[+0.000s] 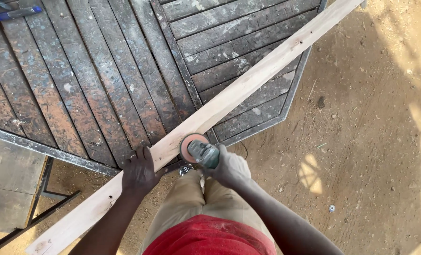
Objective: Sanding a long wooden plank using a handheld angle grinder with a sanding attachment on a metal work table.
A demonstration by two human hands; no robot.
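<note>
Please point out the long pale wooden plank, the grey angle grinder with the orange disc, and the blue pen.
long pale wooden plank (248, 85), head view, bare middle face.
grey angle grinder with orange disc (205, 153), head view, grey body.
blue pen (18, 12), head view, barrel middle.

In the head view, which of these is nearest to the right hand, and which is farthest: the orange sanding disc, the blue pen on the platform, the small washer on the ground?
From the right hand:
1. Orange sanding disc, just left of the hand, on the plank.
2. Small washer, lower right on the sandy ground.
3. Blue pen, far upper left on the platform.
</note>
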